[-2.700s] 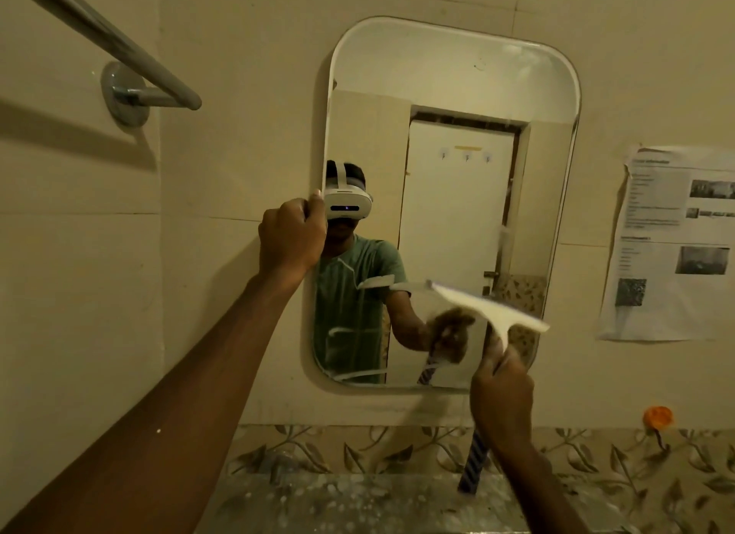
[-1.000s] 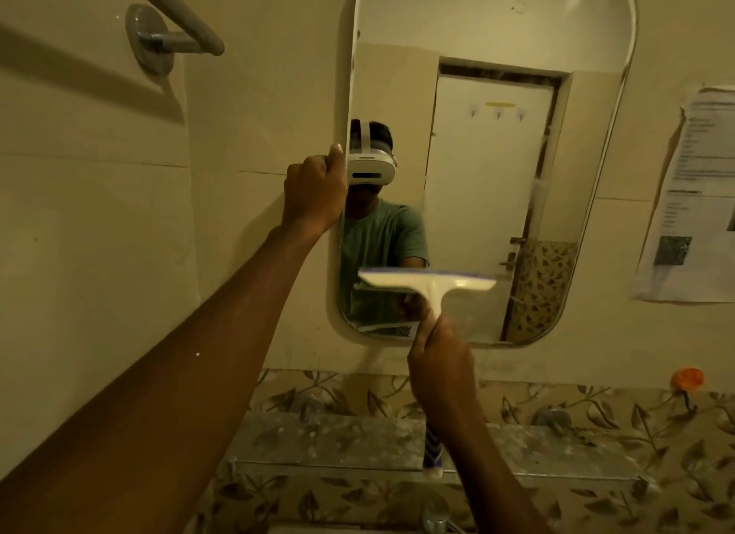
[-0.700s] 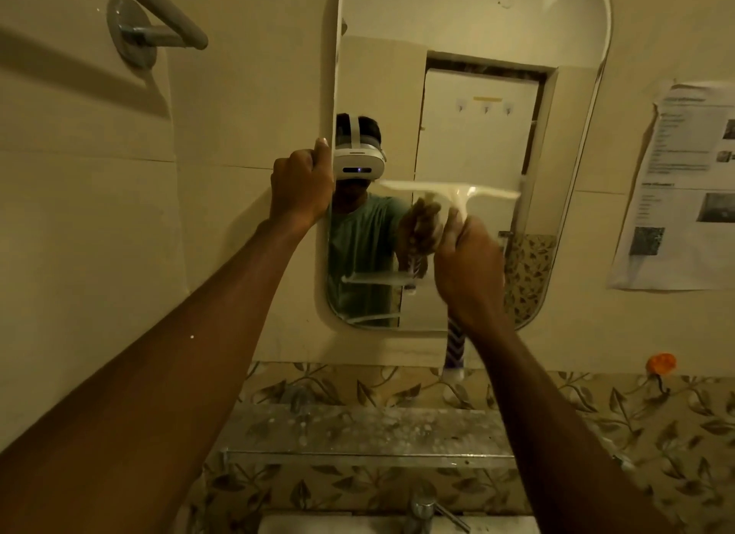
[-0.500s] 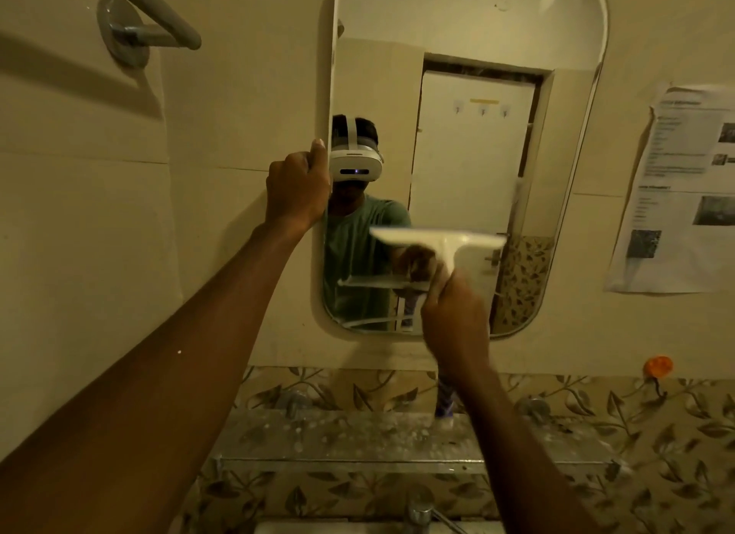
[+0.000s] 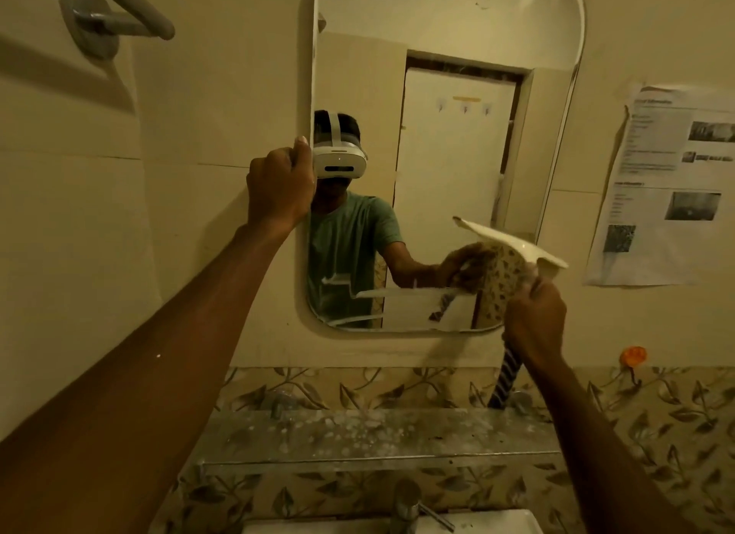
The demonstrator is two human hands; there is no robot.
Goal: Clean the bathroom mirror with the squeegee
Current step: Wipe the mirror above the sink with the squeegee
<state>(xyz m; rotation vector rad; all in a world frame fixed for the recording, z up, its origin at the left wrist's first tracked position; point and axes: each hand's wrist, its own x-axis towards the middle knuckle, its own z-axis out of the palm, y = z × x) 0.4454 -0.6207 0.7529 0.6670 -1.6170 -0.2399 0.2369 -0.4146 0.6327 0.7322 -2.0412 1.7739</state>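
Observation:
The tall rounded mirror [image 5: 445, 36] hangs on the beige tiled wall. My left hand [image 5: 278, 187] grips its left edge at mid height. My right hand [image 5: 535, 322] holds the squeegee [image 5: 513, 241] by its striped handle near the mirror's lower right corner. The white blade is tilted, left end higher, and lies against the lower right part of the glass. Streaks of foam or water show low on the mirror.
A glass shelf [image 5: 358, 438] spotted with residue runs below the mirror. A tap [image 5: 409, 505] and the sink rim sit at the bottom. A towel rail [image 5: 119, 16] is at the upper left, a printed paper [image 5: 668, 183] on the right wall, an orange hook [image 5: 632, 354] under it.
My right hand has carried the squeegee from the middle of the mirror down and right to the lower right corner, tilting the blade. My left hand stays on the mirror's edge.

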